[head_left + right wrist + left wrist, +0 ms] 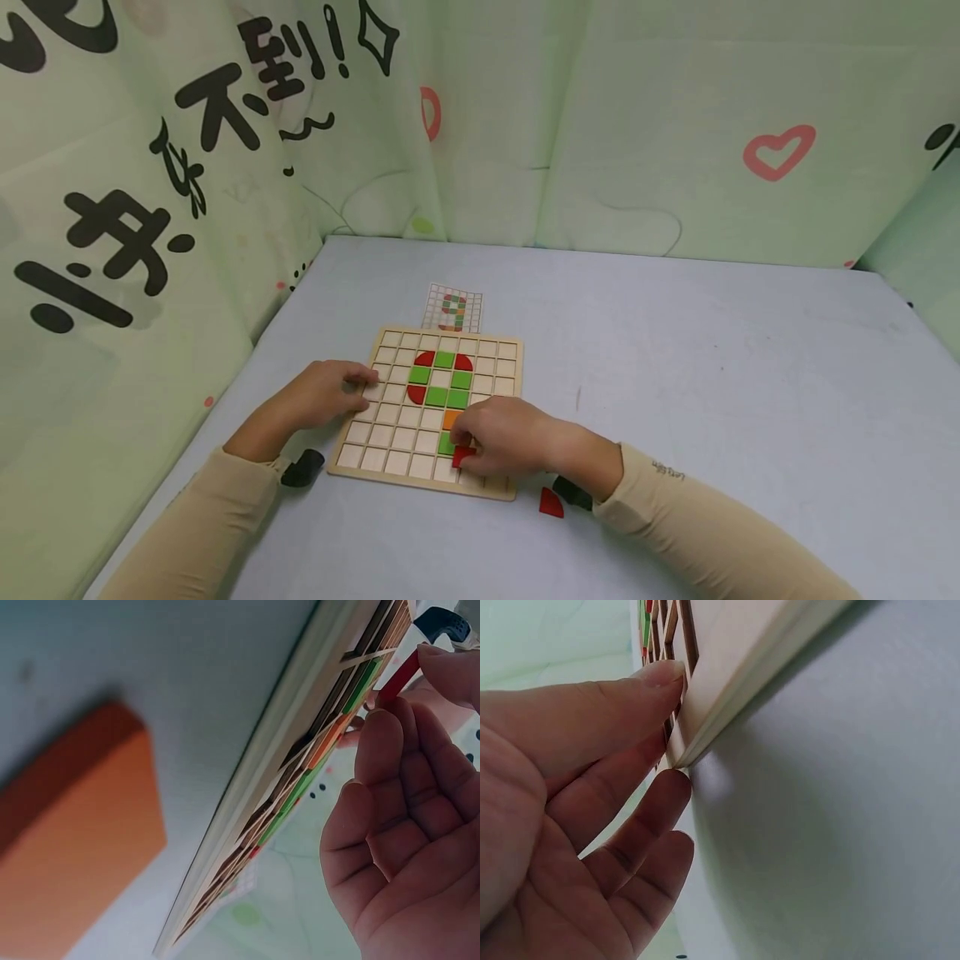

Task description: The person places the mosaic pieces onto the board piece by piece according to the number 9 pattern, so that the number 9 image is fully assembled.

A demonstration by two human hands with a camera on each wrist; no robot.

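A wooden grid board (386, 437) lies on the table with green squares (444, 360), red rounded-corner pieces (417, 393) and an orange square (452, 419) set in its cells. My left hand (322, 393) touches the board's left edge. In the left wrist view the thumb (660, 673) rests on the rim, with the other fingertips close by the edge. My right hand (513, 433) pinches a red piece (462, 456) between thumb and finger over the board's lower right part. In the right wrist view this red piece (397, 680) is tilted; its full outline is hidden.
Beyond the board lies a printed card (452, 308) with a coloured grid pattern. A loose red rounded-corner piece (551, 503) lies right of the board's near corner. An orange-looking piece (82, 840) is large in the right wrist view. Curtains (675, 125) stand around the table (712, 375).
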